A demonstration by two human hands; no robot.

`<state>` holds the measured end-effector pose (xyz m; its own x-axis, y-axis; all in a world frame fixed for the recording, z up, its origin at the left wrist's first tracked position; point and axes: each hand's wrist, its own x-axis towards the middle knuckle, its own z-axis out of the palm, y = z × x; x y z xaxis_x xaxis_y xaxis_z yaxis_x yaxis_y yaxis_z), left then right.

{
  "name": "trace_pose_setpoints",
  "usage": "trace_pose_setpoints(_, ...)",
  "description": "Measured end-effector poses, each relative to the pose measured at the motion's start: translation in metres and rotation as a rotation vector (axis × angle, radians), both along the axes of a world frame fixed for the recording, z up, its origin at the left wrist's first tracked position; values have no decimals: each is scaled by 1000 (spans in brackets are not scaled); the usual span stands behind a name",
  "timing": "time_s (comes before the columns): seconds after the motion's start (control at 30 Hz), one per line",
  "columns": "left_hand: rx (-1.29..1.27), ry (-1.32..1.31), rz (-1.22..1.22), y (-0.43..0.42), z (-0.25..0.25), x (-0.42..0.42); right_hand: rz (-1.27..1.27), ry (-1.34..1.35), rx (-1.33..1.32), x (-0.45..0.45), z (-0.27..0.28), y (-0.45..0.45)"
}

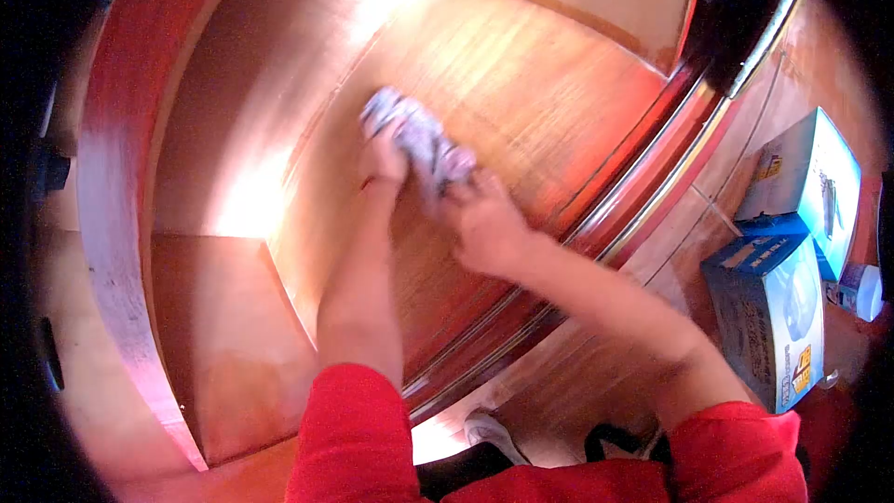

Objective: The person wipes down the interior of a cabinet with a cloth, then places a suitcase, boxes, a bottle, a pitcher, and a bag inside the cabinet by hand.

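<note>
A crumpled, patterned cloth in grey, white and pinkish tones lies against the wooden inner panel of a cabinet. My left hand is closed on the cloth's left end, partly covered by it. At the lower right end of the cloth, my right hand grips it with bent fingers. Both hands and the cloth are slightly blurred, so the exact finger positions are hard to make out. Both arms reach forward from red sleeves into the compartment.
A curved wooden edge bounds the compartment on the left. Sliding-door tracks run along its right side. Two blue-and-white boxes, one nearer and one behind, stand on the floor at right. Bright light reflects off the inner panels.
</note>
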<state>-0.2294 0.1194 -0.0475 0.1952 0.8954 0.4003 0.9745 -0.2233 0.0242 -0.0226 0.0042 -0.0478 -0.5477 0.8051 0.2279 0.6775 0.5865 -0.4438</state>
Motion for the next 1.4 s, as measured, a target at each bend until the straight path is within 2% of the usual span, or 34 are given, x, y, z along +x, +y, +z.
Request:
trace_pose_setpoints(0.03, -121, 47, 224, -13, -12, -35, 20, 35, -20, -11, 8, -8)
trace_pose_setpoints(0.13, -125, -121, 480, -91, -23, -121, 105, 140, -46, -36, 8, -26)
trace_pose_setpoints(0.17, -269, 285, 696, -129, -4, -121, 191, 129, -73, -45, 8, -33)
trace_pose_setpoints(0.2, -185, 137, 539, -159, -27, -194, 274, 120, -103, -56, 7, -40)
trace_pose_setpoints(0.27, -456, 91, 1175, -194, 39, -92, 314, 113, -79, -81, 6, -63)
trace_pose_setpoints(0.3, -459, 100, 1169, -203, 38, -96, 360, 98, -55, -89, 6, -69)
trace_pose_setpoints(0.37, -355, -250, 1086, -212, 33, -112, 341, 92, 2, -94, 4, -73)
trace_pose_setpoints(0.4, -356, -248, 1084, -204, 25, -123, 332, 79, 68, -96, 3, -73)
trace_pose_setpoints(0.47, -177, -337, 1086, -175, 7, -147, 294, 150, 96, -94, -3, -57)
trace_pose_setpoints(0.5, -124, -387, 1020, -159, 2, -147, 258, 218, 128, -89, -3, -44)
trace_pose_setpoints(0.53, -72, -437, 952, -140, -4, -146, 228, 165, 128, -86, -1, -35)
trace_pose_setpoints(0.57, -143, -322, 928, -120, -6, -140, 229, 159, 125, -77, 4, -22)
trace_pose_setpoints(0.63, -244, -122, 918, -74, 2, -113, 143, -14, 131, -60, 12, 13)
trace_pose_setpoints(0.67, -277, -37, 934, -51, 5, -95, 50, 20, 152, -51, 9, 32)
trace_pose_setpoints(0.7, -264, 54, 833, -23, -2, -92, -45, 50, 173, -39, 4, 50)
trace_pose_setpoints(0.73, -249, 142, 735, 5, -12, -96, -114, -48, 132, -20, 9, 68)
trace_pose_setpoints(0.77, -232, -48, 506, 42, -28, -102, -179, -144, 88, 2, 21, 82)
trace_pose_setpoints(0.8, -214, -233, 277, 76, -42, -102, -254, -101, 78, 25, 25, 94)
trace_pose_setpoints(0.87, -138, 45, 296, 107, -14, 0, -377, -7, 76, 63, 21, 100)
trace_pose_setpoints(0.93, -72, 113, 133, 147, -20, 58, -427, 12, 0, 88, 22, 97)
trace_pose_setpoints(1.0, -8, -57, -360, 168, -24, 110, -483, 31, 24, 87, 12, 89)
trace_pose_setpoints(1.03, -273, -431, -355, 159, -19, 149, -536, 56, 49, 84, 6, 87)
trace_pose_setpoints(1.07, -288, -460, -556, 172, -27, 168, -584, 165, 120, 80, -4, 88)
trace_pose_setpoints(1.13, 41, -86, -796, 139, -11, 216, -559, 219, 41, 87, 5, 87)
trace_pose_setpoints(1.17, -86, -177, -821, 131, -10, 220, -522, 251, -24, 93, 7, 86)
trace_pose_setpoints(1.2, -76, -167, -850, 119, -8, 218, -458, 299, 62, 96, 0, 84)
trace_pose_setpoints(1.23, -69, -161, -879, 109, -5, 216, -350, 322, 9, 99, 3, 79)
trace_pose_setpoints(1.3, -157, -69, -970, 102, 11, 212, -230, 369, 90, 94, 2, 76)
trace_pose_setpoints(1.33, -140, -94, -990, 112, 6, 206, -238, 379, 78, 91, 0, 78)
trace_pose_setpoints(1.4, -98, -99, -966, 134, -4, 195, -251, 373, 250, 84, -4, 82)
